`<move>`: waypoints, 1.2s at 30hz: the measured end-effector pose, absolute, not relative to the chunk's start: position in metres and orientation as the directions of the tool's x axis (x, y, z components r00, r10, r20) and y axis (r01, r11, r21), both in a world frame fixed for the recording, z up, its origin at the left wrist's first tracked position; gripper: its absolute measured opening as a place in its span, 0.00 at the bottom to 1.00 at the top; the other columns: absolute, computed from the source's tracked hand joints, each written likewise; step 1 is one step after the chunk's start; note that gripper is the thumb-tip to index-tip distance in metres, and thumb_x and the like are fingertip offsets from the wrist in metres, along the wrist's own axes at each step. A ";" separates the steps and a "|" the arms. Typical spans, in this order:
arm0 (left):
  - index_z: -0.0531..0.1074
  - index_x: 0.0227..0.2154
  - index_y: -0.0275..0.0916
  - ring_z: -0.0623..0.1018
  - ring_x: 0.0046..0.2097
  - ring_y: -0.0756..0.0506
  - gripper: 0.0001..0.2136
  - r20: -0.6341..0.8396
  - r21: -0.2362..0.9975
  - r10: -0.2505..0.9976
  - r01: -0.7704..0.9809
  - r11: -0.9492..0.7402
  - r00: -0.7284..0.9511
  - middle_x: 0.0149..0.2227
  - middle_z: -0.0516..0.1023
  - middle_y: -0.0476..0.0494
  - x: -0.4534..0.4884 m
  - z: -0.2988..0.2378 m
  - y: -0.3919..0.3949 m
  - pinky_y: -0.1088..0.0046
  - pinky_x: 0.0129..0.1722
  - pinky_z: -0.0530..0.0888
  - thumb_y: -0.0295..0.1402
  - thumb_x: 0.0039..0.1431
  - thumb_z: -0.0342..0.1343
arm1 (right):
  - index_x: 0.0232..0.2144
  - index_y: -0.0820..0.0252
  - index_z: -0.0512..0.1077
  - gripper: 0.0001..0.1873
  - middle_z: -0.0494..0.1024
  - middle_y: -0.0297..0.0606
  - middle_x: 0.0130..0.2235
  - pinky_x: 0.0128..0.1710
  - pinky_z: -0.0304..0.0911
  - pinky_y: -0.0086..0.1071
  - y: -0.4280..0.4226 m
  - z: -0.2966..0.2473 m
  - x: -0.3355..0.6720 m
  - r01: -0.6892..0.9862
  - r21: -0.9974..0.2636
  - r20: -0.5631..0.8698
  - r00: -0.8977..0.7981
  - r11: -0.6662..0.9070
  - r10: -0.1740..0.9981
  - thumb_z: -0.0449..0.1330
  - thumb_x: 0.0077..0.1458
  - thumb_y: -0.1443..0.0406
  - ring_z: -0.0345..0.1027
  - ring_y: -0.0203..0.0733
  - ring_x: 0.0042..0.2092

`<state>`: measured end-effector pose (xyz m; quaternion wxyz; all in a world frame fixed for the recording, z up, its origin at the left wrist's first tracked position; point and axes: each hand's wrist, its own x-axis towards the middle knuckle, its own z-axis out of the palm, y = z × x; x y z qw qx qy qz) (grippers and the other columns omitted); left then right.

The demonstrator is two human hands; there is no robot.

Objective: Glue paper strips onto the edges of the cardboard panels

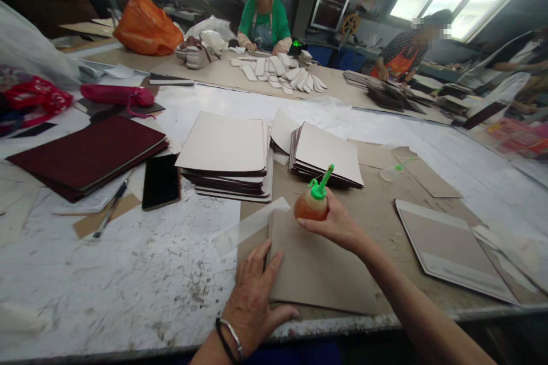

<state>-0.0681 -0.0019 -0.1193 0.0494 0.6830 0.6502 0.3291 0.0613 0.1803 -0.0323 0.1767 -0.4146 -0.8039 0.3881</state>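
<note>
My right hand [338, 222] is wrapped round a glue bottle [309, 206] with amber liquid inside and a green nozzle that points up. The bottle is above the far part of a grey-brown board [317, 268] near the table's front edge. On the left side of that board lies my left hand [254, 285], its fingers stretched out and apart. A translucent strip [252, 227] lies partly beside the board's far left corner. Behind the bottle are a stack of pale boards with dark edges [226, 142] and a second, similar stack [327, 151].
Dark red covers [89, 151], a phone [161, 181] and a pen [112, 205] lie at left. A second small bottle [391, 172] lies at right, beyond a pale-edged panel [449, 245]. Across the tables, a person in green [265, 23] and others work near piled pieces [278, 71].
</note>
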 end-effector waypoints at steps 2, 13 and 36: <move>0.57 0.53 0.38 0.62 0.55 0.34 0.35 0.412 0.578 0.903 0.802 -0.153 -0.124 0.54 0.60 0.30 -0.066 -0.109 -0.004 0.49 0.50 0.66 0.43 0.42 0.62 | 0.40 0.59 0.61 0.26 0.70 0.33 0.35 0.38 0.61 0.34 0.164 -0.018 0.071 0.610 -0.699 -0.047 -0.560 0.373 0.827 0.64 0.39 0.57 0.65 0.41 0.36; 0.60 0.48 0.33 0.73 0.46 0.42 0.29 -0.254 0.867 0.960 -0.467 0.173 -0.116 0.46 0.72 0.35 -0.035 -0.049 0.010 0.67 0.46 0.70 0.40 0.44 0.61 | 0.46 0.58 0.63 0.27 0.70 0.41 0.43 0.45 0.61 0.38 0.065 -0.024 0.080 0.675 -0.625 0.081 -0.442 0.391 0.893 0.62 0.40 0.65 0.65 0.46 0.44; 0.71 0.40 0.38 0.73 0.43 0.42 0.18 -0.035 0.972 0.994 -0.235 0.010 -0.101 0.40 0.74 0.41 -0.031 -0.041 -0.003 0.64 0.44 0.70 0.43 0.48 0.56 | 0.56 0.52 0.51 0.43 0.67 0.46 0.51 0.45 0.63 0.41 0.016 -0.034 0.098 -0.099 -0.975 -0.188 -0.103 -0.198 0.977 0.58 0.42 0.43 0.66 0.50 0.47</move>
